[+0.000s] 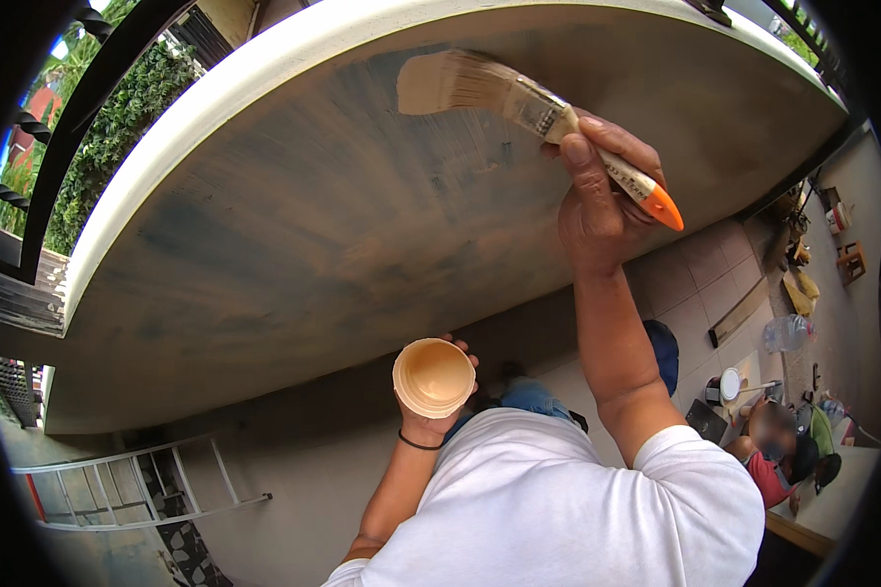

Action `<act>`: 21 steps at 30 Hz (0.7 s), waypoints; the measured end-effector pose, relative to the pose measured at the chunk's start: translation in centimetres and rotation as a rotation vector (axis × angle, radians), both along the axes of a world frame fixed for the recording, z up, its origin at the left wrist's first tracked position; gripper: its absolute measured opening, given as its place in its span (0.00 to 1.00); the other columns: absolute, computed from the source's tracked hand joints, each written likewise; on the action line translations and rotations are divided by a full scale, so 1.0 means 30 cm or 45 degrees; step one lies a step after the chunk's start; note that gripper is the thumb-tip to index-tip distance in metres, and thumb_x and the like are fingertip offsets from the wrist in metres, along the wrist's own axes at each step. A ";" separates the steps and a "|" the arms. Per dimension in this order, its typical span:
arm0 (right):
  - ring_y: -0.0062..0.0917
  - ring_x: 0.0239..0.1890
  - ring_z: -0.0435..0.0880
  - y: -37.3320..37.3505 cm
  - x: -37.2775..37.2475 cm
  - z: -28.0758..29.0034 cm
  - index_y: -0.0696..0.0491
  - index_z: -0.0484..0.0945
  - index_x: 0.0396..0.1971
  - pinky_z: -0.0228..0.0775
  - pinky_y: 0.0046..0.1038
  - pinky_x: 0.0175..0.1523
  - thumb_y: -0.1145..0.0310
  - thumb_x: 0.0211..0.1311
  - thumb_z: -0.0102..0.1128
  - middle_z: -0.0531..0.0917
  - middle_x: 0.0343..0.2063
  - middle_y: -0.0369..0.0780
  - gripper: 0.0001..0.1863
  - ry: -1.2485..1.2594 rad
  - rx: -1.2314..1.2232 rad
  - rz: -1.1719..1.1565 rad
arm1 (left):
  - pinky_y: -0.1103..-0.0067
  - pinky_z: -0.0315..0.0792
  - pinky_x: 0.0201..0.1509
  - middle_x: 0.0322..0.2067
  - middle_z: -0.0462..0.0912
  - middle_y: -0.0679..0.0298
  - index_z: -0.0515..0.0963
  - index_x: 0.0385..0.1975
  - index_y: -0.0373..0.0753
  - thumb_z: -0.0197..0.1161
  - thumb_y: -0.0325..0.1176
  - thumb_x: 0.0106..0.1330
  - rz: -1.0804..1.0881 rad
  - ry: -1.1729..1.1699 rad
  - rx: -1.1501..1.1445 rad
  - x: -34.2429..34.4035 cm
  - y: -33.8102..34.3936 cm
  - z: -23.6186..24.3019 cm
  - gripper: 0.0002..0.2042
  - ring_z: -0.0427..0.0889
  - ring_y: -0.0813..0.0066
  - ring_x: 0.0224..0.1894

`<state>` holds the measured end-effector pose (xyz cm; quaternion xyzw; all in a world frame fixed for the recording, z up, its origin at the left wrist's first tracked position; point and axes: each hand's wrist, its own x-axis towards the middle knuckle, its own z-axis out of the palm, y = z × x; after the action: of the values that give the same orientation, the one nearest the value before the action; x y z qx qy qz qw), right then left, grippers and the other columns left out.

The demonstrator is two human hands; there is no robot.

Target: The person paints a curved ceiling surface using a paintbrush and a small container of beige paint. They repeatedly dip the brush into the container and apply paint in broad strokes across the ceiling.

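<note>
A flat paintbrush (544, 110) with a wooden handle tipped in orange is gripped in my right hand (607, 186), thumb and fingers closed round the handle. Its bristles touch the wall (362, 225) near its upper edge, beside a fresh patch of beige paint (423, 84). The wall around it is streaked brown and grey-blue. Lower down, my left hand (429, 423) holds a cup (434, 378) of cream-coloured paint, mouth facing up. The fingers behind the cup are partly hidden.
A metal ladder (132, 487) lies at the lower left. On the right are a white bucket (729, 383), a clear plastic jug (788, 334), a wooden plank (739, 313) and another person (773, 450) in red. A white ledge (181, 122) caps the wall, with black railing (64, 147) beside it.
</note>
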<state>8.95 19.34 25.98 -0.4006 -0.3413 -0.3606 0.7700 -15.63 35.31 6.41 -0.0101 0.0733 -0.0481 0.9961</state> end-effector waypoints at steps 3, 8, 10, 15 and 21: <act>0.34 0.49 0.91 -0.096 0.005 0.019 0.58 0.80 0.49 0.88 0.31 0.55 0.82 0.70 0.70 0.89 0.47 0.52 0.12 -0.043 0.072 -0.311 | 0.52 0.87 0.54 0.62 0.80 0.49 0.73 0.67 0.36 0.56 0.61 0.77 0.060 0.038 0.045 -0.068 0.016 -0.022 0.34 0.81 0.44 0.64; 0.37 0.48 0.87 -0.035 -0.118 0.048 0.53 0.82 0.54 0.86 0.32 0.46 0.84 0.62 0.74 0.84 0.53 0.50 0.22 -0.418 -0.672 -0.837 | 0.57 0.86 0.55 0.62 0.81 0.53 0.74 0.68 0.41 0.60 0.60 0.75 0.165 0.194 0.177 -0.117 -0.005 -0.054 0.32 0.81 0.48 0.64; 0.36 0.47 0.87 0.126 -0.170 0.031 0.51 0.90 0.45 0.87 0.29 0.46 0.80 0.47 0.78 0.86 0.51 0.47 0.21 -0.545 -0.569 -0.644 | 0.56 0.85 0.59 0.65 0.78 0.53 0.72 0.70 0.40 0.67 0.56 0.72 0.169 0.235 0.196 -0.130 -0.009 -0.094 0.34 0.77 0.47 0.67; 0.34 0.42 0.89 0.205 -0.222 0.048 0.54 0.89 0.44 0.86 0.28 0.43 0.79 0.48 0.79 0.87 0.48 0.47 0.20 -0.513 -0.435 -0.280 | 0.54 0.84 0.60 0.65 0.78 0.52 0.73 0.71 0.39 0.65 0.57 0.73 0.162 0.191 0.259 -0.110 -0.043 -0.069 0.34 0.77 0.45 0.68; 0.27 0.46 0.90 -0.162 0.058 0.060 0.58 0.83 0.45 0.87 0.26 0.46 0.86 0.67 0.68 0.89 0.45 0.48 0.10 -0.035 -0.012 -0.298 | 0.55 0.84 0.60 0.64 0.78 0.52 0.73 0.70 0.41 0.70 0.52 0.71 0.131 0.042 0.134 -0.110 -0.092 -0.045 0.33 0.77 0.47 0.66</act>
<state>10.67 14.49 27.76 -0.4364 -0.3045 -0.4520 0.7159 -18.94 32.55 5.06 0.0376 0.0914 0.0073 0.9951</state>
